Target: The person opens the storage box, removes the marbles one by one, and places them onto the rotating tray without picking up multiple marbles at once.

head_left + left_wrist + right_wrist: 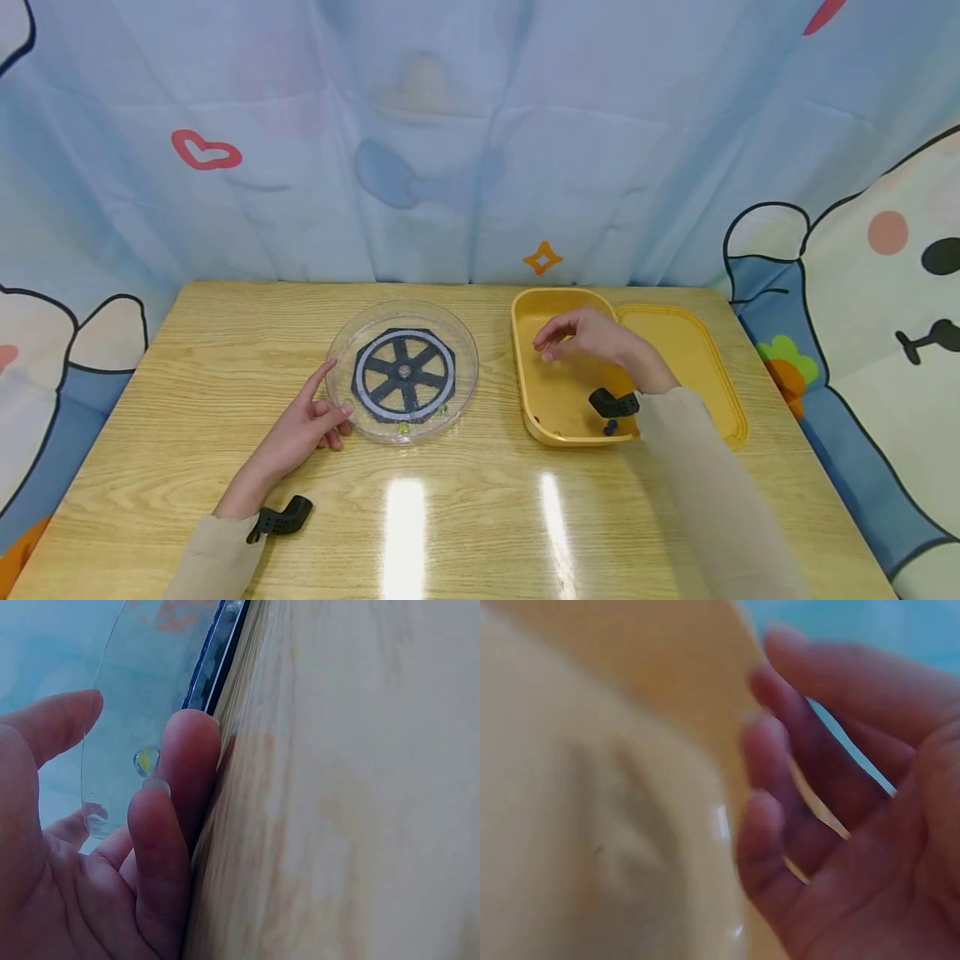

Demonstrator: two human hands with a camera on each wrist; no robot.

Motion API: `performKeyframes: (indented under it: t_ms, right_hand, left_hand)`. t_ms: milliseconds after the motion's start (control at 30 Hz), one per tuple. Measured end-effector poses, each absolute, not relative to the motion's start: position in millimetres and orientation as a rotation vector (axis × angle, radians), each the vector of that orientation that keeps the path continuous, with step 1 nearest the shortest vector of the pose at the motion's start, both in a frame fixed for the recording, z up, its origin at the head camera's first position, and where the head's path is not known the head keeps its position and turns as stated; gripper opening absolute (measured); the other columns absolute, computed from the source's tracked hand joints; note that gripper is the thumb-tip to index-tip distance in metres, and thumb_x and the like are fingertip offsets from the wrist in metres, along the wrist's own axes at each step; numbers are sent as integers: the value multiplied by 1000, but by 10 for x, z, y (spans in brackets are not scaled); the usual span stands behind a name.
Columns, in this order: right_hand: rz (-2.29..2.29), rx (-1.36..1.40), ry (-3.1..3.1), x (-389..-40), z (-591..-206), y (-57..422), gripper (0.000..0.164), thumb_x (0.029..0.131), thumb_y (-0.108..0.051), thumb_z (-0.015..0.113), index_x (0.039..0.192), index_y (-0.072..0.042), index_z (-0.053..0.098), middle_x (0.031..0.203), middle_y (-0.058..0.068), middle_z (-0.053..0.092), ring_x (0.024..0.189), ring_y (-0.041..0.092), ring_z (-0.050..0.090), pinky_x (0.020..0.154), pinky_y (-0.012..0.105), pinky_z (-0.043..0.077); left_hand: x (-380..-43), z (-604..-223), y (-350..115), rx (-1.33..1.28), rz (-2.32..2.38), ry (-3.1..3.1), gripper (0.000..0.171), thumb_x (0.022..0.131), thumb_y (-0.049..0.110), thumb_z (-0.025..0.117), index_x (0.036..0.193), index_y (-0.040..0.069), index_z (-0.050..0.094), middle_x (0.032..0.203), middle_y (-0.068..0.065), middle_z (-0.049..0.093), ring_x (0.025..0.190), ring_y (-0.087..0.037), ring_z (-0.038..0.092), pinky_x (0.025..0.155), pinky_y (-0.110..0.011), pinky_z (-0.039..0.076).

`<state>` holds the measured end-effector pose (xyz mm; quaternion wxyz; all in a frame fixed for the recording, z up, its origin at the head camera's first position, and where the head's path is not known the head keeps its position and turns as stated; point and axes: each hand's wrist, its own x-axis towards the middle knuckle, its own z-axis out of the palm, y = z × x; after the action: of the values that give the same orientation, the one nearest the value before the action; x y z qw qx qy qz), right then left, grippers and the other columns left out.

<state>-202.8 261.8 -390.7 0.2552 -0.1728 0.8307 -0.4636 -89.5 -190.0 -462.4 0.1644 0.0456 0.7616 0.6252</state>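
Note:
My left hand (303,425) is at the near left rim of a round clear plastic dish (467,392), its index finger fairly straight along the edge and its thumb touching the rim. Inside the dish lies a dark spoked wheel-like piece (405,375) with a pale ring, and a yellow-green marble (403,428) sits near the front. The left wrist view shows a clear marble (147,760) with a yellow core beside the fingers. Over the yellow box (528,400) is my right hand (588,333), fingers bent. A small orange spot shows at its fingertips; whether they pinch it is unclear.
Dark blue marbles (610,427) lie in the box's near right corner, with smaller bits along its front. Its yellow lid (690,358) lies to the right, partly behind the right forearm. A printed curtain (480,167) hangs at the far edge of the wooden table (465,517).

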Motion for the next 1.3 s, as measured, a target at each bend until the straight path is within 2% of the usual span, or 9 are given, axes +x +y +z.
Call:
performKeyframes:
  t_ms: [200, 333, 567, 933, 1300]
  right_hand:
    - [-1142, -450, 1907, -1998, -4048, 2643, 30, 87, -2, 75, 115, 6, 71, 112, 21, 70, 101, 30, 68, 86, 37, 55]
    - [-1074, -333, 1782, -1980, -4098, 2632, 30, 88, -3, 74, 117, 3, 71, 111, 18, 71, 99, 29, 70, 81, 39, 57]
    - [-926, -250, 1709, -1967, -4139, 2575, 30, 87, -6, 75, 116, 1, 71, 103, 19, 73, 91, 26, 72, 70, 34, 58]
    - [-1075, -248, 1752, -2011, -4192, 2584, 35, 89, -3, 73, 123, 4, 66, 108, 18, 72, 99, 28, 71, 71, 32, 58]
    - [-982, -397, 1953, -2076, -4166, 2572, 27, 89, -8, 75, 114, 1, 71, 98, 11, 74, 83, 19, 69, 69, 31, 56]
  left_hand:
    - [-901, -4627, -1893, 132, 1777, 2170, 78, 102, 23, 61, 161, 25, 11, 86, -19, 67, 64, -25, 63, 59, -32, 53]
    - [-905, -4630, -1889, 137, 1780, 2167, 78, 102, 23, 61, 161, 24, 11, 86, -19, 67, 64, -24, 63, 59, -31, 53]
    - [-903, -4633, -1895, 139, 1779, 2173, 77, 102, 23, 61, 161, 24, 11, 86, -19, 67, 63, -24, 63, 59, -31, 52]
    - [-906, -4624, -1902, 133, 1784, 2172, 78, 102, 23, 61, 161, 24, 11, 85, -19, 67, 63, -24, 63, 58, -31, 52]
    - [-905, -4638, -1903, 120, 1799, 2146, 78, 102, 21, 61, 161, 24, 10, 86, -19, 67, 63, -23, 63, 59, -30, 52]
